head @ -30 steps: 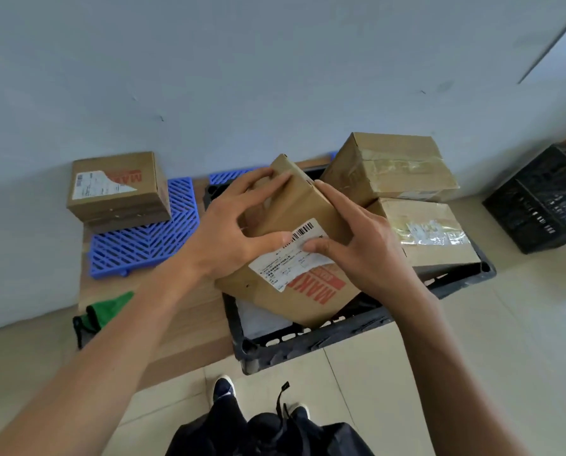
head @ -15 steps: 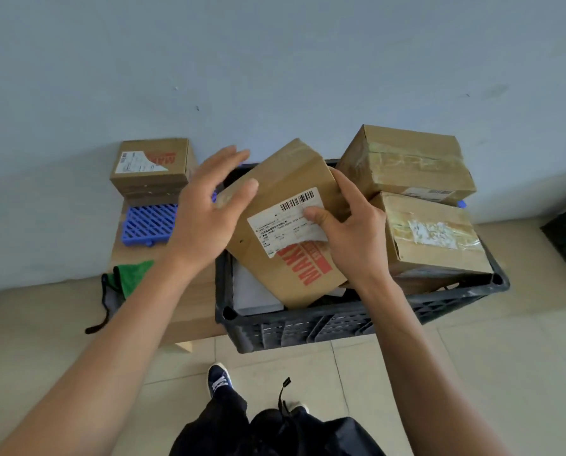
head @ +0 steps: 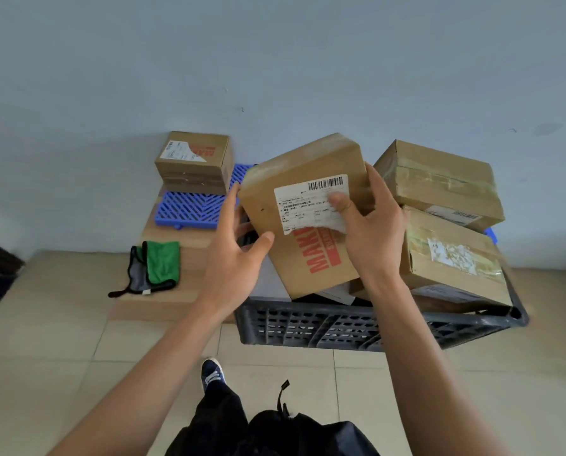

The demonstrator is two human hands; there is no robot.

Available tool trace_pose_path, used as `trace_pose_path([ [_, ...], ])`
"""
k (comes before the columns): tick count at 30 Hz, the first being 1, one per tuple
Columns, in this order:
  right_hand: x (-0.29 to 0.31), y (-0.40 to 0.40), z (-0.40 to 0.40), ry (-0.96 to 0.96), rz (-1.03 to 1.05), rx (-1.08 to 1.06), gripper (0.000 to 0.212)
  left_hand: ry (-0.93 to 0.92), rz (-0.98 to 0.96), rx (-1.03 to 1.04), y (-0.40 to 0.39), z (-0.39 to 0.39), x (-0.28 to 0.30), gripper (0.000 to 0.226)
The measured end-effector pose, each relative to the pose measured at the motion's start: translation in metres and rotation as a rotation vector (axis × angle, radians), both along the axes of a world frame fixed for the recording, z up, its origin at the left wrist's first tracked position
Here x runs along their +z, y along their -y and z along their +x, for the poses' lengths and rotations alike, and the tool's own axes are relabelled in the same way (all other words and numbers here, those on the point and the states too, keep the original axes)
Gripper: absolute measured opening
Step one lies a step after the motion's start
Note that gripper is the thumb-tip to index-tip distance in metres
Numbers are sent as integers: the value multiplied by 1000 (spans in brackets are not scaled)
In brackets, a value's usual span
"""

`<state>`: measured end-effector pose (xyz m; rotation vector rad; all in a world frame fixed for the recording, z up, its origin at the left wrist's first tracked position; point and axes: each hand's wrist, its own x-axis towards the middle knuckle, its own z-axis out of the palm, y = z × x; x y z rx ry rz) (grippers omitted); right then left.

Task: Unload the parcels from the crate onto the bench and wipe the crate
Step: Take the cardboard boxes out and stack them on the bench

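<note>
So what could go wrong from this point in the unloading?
1. The labelled parcel is tilted above the black crate, held only at its edges by the left hand and right hand; it might slip.
2. The two taped boxes stacked at the crate's right end lean and could topple once it leaves.
3. The bench already carries a parcel on the blue mat and a green cloth, so room looks tight.

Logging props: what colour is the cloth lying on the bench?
Green, with a grey part and black edging: the cloth lies on the bench, seen in the head view.
</note>
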<state>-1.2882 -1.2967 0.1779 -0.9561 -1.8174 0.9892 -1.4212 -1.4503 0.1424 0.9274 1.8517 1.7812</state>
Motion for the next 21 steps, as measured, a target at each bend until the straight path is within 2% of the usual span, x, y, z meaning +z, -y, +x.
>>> trace_pose_path([
  [8, 41, 9, -1, -60, 95, 16, 51, -172, 133, 46, -10, -5, 41, 98],
  [11, 51, 16, -4, -60, 114, 64, 55, -246, 172, 58, -9, -16, 56, 98],
  [18, 69, 44, -44, -77, 161, 159, 81, -335, 253, 107, 18, -61, 78, 93],
  [21, 70, 65, -77, -114, 151, 200, 79, -388, 245, 181, 45, -90, 79, 85],
])
